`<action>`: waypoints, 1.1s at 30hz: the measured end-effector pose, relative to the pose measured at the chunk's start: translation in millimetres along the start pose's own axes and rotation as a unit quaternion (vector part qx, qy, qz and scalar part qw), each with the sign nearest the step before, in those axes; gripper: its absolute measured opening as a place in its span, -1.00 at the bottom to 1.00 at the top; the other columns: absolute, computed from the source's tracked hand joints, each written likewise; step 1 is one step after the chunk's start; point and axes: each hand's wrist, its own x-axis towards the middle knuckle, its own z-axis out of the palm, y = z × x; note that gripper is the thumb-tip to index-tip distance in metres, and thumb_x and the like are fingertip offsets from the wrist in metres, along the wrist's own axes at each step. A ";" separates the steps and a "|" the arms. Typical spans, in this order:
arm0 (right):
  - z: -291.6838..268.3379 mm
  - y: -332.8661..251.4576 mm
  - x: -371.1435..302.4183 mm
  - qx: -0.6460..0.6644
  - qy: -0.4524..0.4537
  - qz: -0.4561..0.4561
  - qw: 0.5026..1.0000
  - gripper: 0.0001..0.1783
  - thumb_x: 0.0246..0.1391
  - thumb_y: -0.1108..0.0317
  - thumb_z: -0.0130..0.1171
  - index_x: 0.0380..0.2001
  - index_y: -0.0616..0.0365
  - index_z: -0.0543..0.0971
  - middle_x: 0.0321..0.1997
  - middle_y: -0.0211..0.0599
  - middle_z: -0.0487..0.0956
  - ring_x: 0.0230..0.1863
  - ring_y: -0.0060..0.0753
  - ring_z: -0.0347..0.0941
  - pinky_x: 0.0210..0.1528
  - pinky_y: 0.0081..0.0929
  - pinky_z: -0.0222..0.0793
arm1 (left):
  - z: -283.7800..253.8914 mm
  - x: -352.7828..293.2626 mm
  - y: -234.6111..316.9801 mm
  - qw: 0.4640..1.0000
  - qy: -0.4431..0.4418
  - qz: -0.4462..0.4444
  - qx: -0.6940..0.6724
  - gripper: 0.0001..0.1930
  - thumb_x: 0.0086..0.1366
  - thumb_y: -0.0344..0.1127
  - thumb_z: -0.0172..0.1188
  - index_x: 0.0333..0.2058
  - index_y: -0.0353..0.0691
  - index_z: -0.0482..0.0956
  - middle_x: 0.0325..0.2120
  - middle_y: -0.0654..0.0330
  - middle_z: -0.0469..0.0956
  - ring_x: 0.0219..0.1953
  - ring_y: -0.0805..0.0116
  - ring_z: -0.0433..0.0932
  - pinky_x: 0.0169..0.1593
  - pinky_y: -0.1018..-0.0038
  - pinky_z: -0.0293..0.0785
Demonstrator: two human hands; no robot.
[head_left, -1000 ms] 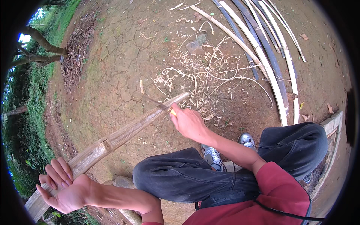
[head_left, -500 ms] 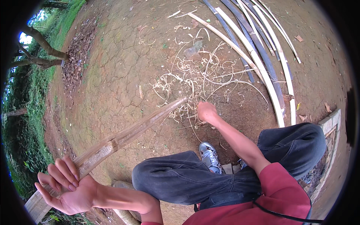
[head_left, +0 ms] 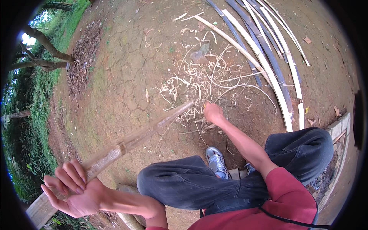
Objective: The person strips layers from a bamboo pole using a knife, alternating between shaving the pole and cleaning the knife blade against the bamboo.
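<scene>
A long split bamboo strip (head_left: 140,138) runs slantwise from the lower left toward the middle, with a node ridge partway along. My left hand (head_left: 78,193) is closed round its near, lower-left part, palm up. The strip looks smeared by motion. Just right of its far tip, my right hand (head_left: 214,113) is closed in a fist. A speck of yellow shows at its fingers, but whatever it grips is hidden. Curled pale shavings (head_left: 172,87) lie on the ground beyond both the tip and the fist.
Several dark and pale bamboo strips (head_left: 264,63) lie on the soil at the upper right. A flat stone (head_left: 199,55) sits among the shavings. My bent knees (head_left: 172,180) and a shoe (head_left: 216,163) are below. Tree branches (head_left: 48,48) stand at left; a low frame (head_left: 337,132) edges the right.
My left hand and the bamboo strip have shifted slightly to the right, and the strip is now blurred. The whole view has also drifted a little. My right fist stays close by the tip.
</scene>
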 end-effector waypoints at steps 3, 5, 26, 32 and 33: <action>-40.0 -39.8 -25.9 0.080 -0.033 -0.049 0.995 -0.71 0.19 0.43 -0.10 -0.08 0.34 0.45 -0.43 -0.05 0.57 -0.40 -0.13 0.55 -0.32 -0.18 0.50 | -5.0 3.0 -0.4 1.000 -0.022 -0.004 -0.001 -0.61 0.34 -0.15 -0.09 -0.67 -0.02 0.10 -0.89 0.39 0.00 -0.86 0.61 -0.13 -0.74 0.68 -0.17; -60.0 -67.6 -44.5 0.047 -0.067 -0.110 0.991 -0.72 0.18 0.44 -0.10 -0.09 0.34 0.45 -0.41 -0.06 0.58 -0.37 -0.15 0.56 -0.33 -0.25 0.52 | -9.4 2.3 3.2 0.999 -0.052 -0.011 -0.013 -0.61 0.35 -0.15 -0.10 -0.67 -0.02 0.10 -0.90 0.38 0.01 -0.87 0.61 -0.12 -0.75 0.67 -0.17; 6.0 10.2 4.4 -0.083 -0.047 0.028 0.995 -0.80 -0.04 0.45 0.17 -0.31 0.29 0.61 -0.36 -0.07 0.64 -0.27 -0.18 0.61 -0.29 -0.32 0.56 | 8.1 -11.1 9.9 0.975 -0.184 -0.040 -0.114 -0.59 0.30 -0.11 -0.02 -0.69 -0.03 0.11 -0.92 0.38 0.00 -0.88 0.62 -0.12 -0.73 0.65 -0.19; -2.2 -6.9 0.0 -0.192 -0.141 0.069 0.969 -0.74 -0.14 0.42 0.25 -0.28 0.20 0.66 -0.20 -0.06 0.63 -0.14 -0.21 0.60 -0.25 -0.37 0.55 | -11.3 -0.1 3.4 0.986 -0.138 -0.008 -0.093 -0.57 0.35 -0.05 -0.12 -0.68 -0.02 0.09 -0.94 0.38 0.01 -0.91 0.64 -0.13 -0.79 0.69 -0.20; -8.6 -5.9 -6.9 -0.182 -0.148 0.087 0.968 -0.74 -0.12 0.42 0.24 -0.27 0.20 0.66 -0.18 -0.05 0.63 -0.13 -0.21 0.60 -0.25 -0.38 0.55 | -13.6 0.6 3.1 0.986 -0.139 -0.010 -0.096 -0.57 0.35 -0.05 -0.12 -0.68 -0.02 0.09 -0.94 0.37 0.02 -0.91 0.64 -0.13 -0.79 0.69 -0.20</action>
